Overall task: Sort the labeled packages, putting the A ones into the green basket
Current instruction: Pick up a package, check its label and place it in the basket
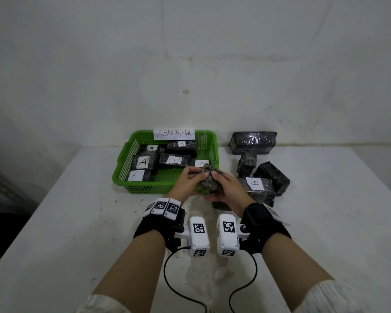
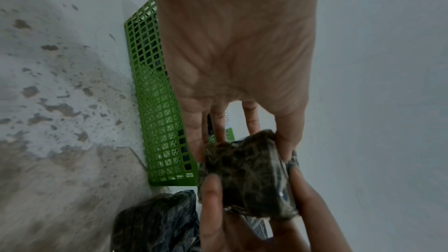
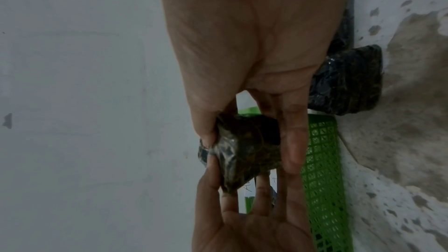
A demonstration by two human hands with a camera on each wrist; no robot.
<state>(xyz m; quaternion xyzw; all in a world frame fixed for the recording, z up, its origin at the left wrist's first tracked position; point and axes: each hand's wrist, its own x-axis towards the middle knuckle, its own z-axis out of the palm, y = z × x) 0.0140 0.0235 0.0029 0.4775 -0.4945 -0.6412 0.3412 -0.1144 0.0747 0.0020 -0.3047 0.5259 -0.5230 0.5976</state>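
Black film-wrapped package [image 1: 209, 179] | both hands, left [image 1: 187, 180] and right [image 1: 229, 188], grip its ends | looks light, slippery, slightly squashy | hold across short ends

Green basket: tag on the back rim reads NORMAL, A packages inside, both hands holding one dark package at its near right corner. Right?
Not quite: in the head view the tag on the green basket reads ABNORMAL. The rest holds: A packages inside, left hand and right hand holding the dark package.
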